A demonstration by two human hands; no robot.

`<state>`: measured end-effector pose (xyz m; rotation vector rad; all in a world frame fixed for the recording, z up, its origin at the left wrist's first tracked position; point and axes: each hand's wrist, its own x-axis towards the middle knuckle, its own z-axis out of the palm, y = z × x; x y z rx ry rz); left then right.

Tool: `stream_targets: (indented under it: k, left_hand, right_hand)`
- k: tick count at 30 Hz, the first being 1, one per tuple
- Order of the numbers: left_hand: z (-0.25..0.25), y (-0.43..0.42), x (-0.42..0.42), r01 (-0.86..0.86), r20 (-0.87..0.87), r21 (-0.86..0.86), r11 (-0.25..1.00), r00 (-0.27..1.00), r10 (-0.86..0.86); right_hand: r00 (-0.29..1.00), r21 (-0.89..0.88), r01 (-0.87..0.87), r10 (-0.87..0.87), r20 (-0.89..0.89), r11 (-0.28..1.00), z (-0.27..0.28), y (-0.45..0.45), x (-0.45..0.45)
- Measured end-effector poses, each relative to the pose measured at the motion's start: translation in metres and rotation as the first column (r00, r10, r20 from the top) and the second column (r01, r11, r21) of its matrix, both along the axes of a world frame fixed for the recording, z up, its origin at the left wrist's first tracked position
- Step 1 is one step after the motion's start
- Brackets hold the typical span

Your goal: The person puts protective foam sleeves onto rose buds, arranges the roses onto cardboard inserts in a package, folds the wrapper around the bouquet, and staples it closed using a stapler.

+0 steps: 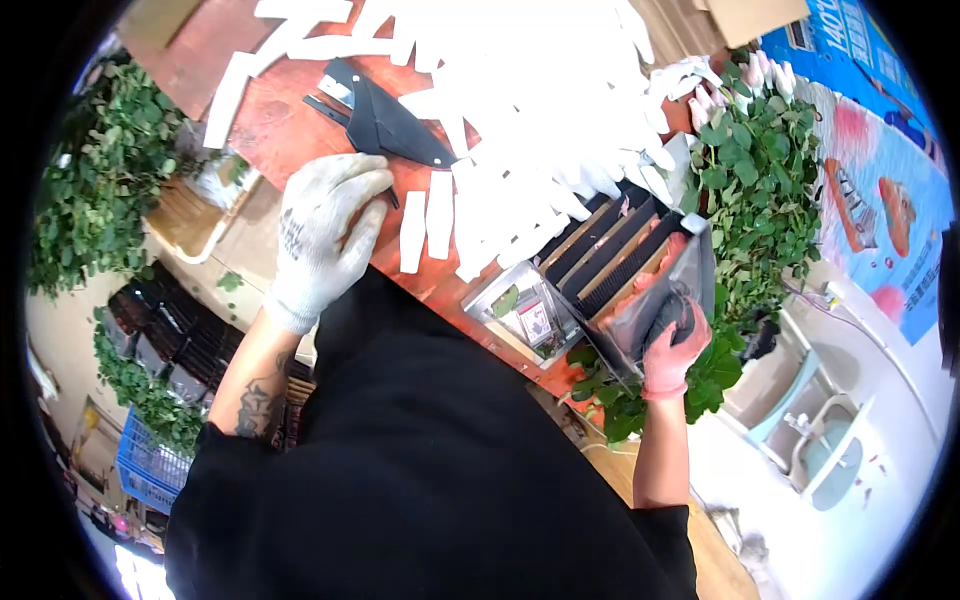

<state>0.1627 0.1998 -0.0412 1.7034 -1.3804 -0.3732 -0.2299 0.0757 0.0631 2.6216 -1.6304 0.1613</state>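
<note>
My left hand point(330, 225), in a white knit glove, is at the near edge of the red table with its fingers curled. A short dark tip shows beside its fingers; what it belongs to is hidden. Just beyond lies a black stapler point(390, 122). My right hand point(675, 345), in a pink glove with a dark palm, is closed on the outer side of a flower bundle point(630, 265). Layers of dark corrugated card separate pinkish blooms in it, and clear film covers its side. Green leaves point(625, 410) stick out below it.
White paper strips point(427, 220) lie scattered over the red table point(275, 120), with a bright white heap behind. A clear box point(530, 315) stands at the table's edge. Leafy pale-pink roses point(755, 150) are at right. Greenery point(110, 170) and a blue crate point(150, 460) are at left.
</note>
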Motion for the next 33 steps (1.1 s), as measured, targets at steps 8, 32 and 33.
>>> stream_targets:
  k: [8, 32, 33]
  left_hand:
    - [-0.045, 0.001, 0.005, 0.058, 0.042, -0.076, 0.995, 0.998, -0.054]
    - [0.004, -0.006, 0.029, 0.074, 0.286, -0.099, 0.992, 0.957, -0.043]
    - [0.017, -0.018, 0.037, 0.069, 0.338, -0.049, 0.996, 0.94, -0.049]
  right_hand:
    - [0.99, 0.072, -0.139, 0.142, -0.027, 0.988, 0.013, 0.003, -0.003]
    - [1.0, 0.037, 0.013, -0.012, -0.023, 0.999, 0.002, 0.001, 0.007]
    - [0.991, 0.059, 0.089, -0.082, -0.108, 0.994, 0.003, 0.002, 0.009]
